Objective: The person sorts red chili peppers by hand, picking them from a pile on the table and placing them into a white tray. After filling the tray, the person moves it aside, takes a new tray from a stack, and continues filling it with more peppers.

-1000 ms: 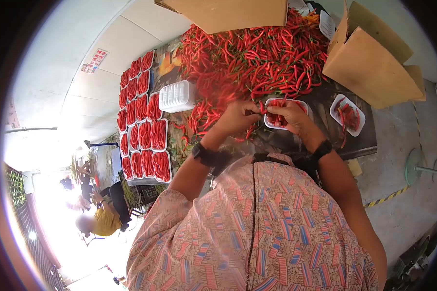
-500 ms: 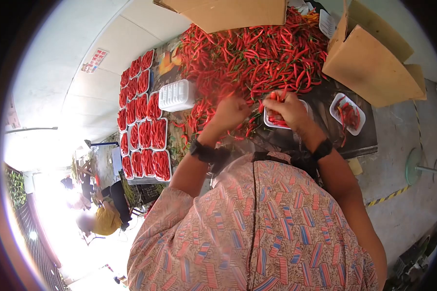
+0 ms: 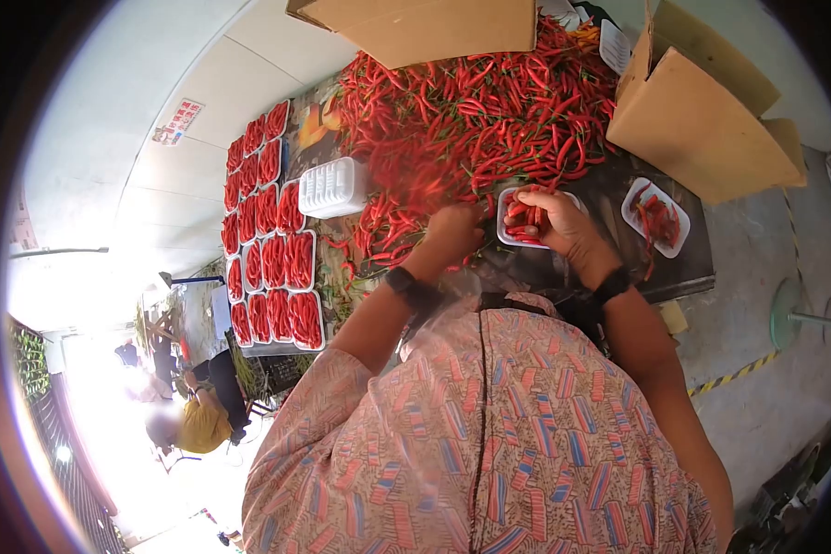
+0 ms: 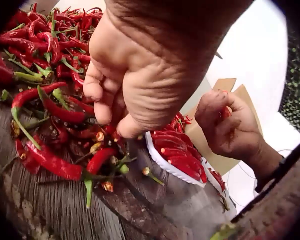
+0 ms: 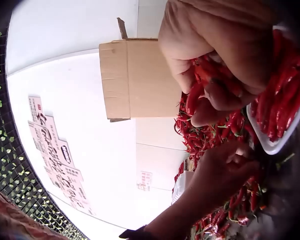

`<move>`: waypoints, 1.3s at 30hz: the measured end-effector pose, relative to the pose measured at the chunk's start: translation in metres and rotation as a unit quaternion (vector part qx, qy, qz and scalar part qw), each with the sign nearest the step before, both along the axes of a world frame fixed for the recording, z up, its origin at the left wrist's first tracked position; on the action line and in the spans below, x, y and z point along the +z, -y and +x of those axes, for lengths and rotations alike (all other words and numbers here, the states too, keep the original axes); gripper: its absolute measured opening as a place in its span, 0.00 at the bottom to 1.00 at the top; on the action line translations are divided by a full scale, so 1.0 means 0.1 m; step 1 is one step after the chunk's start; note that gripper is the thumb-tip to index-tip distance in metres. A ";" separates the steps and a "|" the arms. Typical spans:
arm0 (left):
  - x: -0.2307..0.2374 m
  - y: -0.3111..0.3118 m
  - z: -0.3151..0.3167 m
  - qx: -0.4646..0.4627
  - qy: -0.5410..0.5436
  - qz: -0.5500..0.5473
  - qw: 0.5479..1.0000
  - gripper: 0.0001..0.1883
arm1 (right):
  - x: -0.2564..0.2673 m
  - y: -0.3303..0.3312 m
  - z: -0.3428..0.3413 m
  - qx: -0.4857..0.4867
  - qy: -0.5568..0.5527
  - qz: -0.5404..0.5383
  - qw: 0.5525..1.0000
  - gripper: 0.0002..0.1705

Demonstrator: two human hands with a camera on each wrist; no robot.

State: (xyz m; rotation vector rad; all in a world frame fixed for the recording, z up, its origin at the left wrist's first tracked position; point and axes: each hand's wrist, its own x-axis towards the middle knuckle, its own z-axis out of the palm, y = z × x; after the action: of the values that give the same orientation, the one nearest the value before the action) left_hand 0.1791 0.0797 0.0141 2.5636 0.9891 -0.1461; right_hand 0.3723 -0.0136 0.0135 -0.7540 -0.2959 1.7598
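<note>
My left hand [image 3: 454, 233] is low over loose red chili peppers at the near edge of the heap. In the left wrist view, its thumb and fingertips pinch at a red chili pepper [image 4: 110, 130] among stems and scraps. My right hand [image 3: 563, 223] is above a white tray [image 3: 502, 231] of chili peppers. Its fingers curl round several red chili peppers [image 5: 202, 75], partly hidden in the palm. Glossy chili peppers [image 4: 177, 155] lie side by side in that tray.
A large chili heap [image 3: 489, 111] covers the back of the table. Filled trays [image 3: 272, 258] stand in rows at left, beside stacked white trays [image 3: 332, 187]. At right are another tray [image 3: 679, 235] and a cardboard box [image 3: 702, 129]. A second person [image 3: 203, 420] sits at lower left.
My left hand has moved away from the right hand, down to the loose chili peppers. The right hand, first pinching beside the left, now grips its chili peppers above the tray.
</note>
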 end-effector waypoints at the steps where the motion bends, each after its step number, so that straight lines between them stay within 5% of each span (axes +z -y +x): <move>1: -0.02 0.00 0.00 0.000 0.000 0.000 1.000 0.12 | 0.01 0.00 -0.01 0.000 0.000 0.000 1.000 0.07; 7: -0.31 -0.16 -0.12 -0.038 0.093 0.069 0.993 0.12 | 0.01 0.00 -0.06 -0.006 -0.003 -0.035 0.999 0.08; 9: 0.00 -0.16 -0.09 0.170 0.224 -0.229 0.932 0.10 | -0.05 -0.01 -0.07 -0.001 0.007 -0.039 0.999 0.08; 10: 0.14 -0.17 -0.08 0.171 0.225 -0.228 0.932 0.10 | -0.05 -0.01 -0.08 0.001 0.007 -0.039 0.999 0.08; 12: 0.39 -0.17 -0.06 0.195 0.276 -0.408 0.848 0.10 | -0.03 -0.02 -0.11 0.017 0.025 -0.043 0.999 0.10; 28: 0.56 -0.06 0.07 0.151 0.297 -0.410 0.849 0.07 | -0.06 -0.06 -0.18 0.048 0.117 0.025 0.992 0.08; 31: 0.55 -0.10 0.03 0.155 0.284 -0.518 0.791 0.08 | 0.02 -0.06 -0.15 0.077 0.160 0.068 0.982 0.08; 33: 0.55 -0.05 0.02 0.194 0.323 -0.607 0.700 0.09 | 0.08 -0.07 -0.12 0.094 0.201 0.112 0.969 0.08; 39: 0.35 -0.20 -0.29 0.190 0.338 -0.559 0.733 0.09 | 0.67 -0.18 0.18 -0.069 0.209 0.090 0.971 0.07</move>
State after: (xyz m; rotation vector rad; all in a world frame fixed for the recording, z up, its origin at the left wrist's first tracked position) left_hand 0.1500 0.0994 0.0488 1.1070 0.7291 0.2379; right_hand 0.3899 0.0045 0.0800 -0.9855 -0.6609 1.4116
